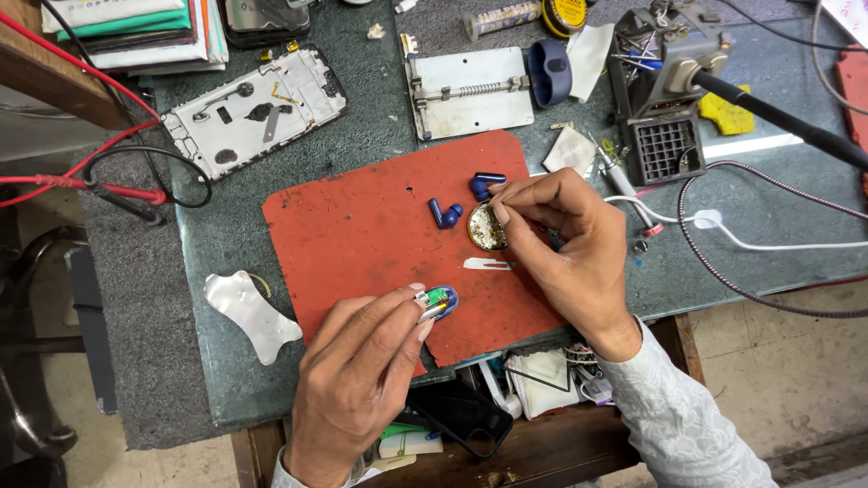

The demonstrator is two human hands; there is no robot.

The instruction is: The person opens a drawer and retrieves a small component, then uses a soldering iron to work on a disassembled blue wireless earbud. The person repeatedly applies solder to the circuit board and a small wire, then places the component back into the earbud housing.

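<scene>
My left hand pinches a small opened blue earbud with a green circuit board showing, held against the red mat. My right hand hovers with fingertips pinched over a small round brass tin; whether something tiny sits between the fingers I cannot tell. Two blue earbud parts lie close by: one left of the tin, another just above my right fingertips. A thin white blade lies on the mat between my hands.
A stripped phone frame lies at the back left, a metal clamp plate behind the mat, a soldering stand at the right. Red probe leads trail left. A metal pry plate lies at the front left. A dark phone sits below.
</scene>
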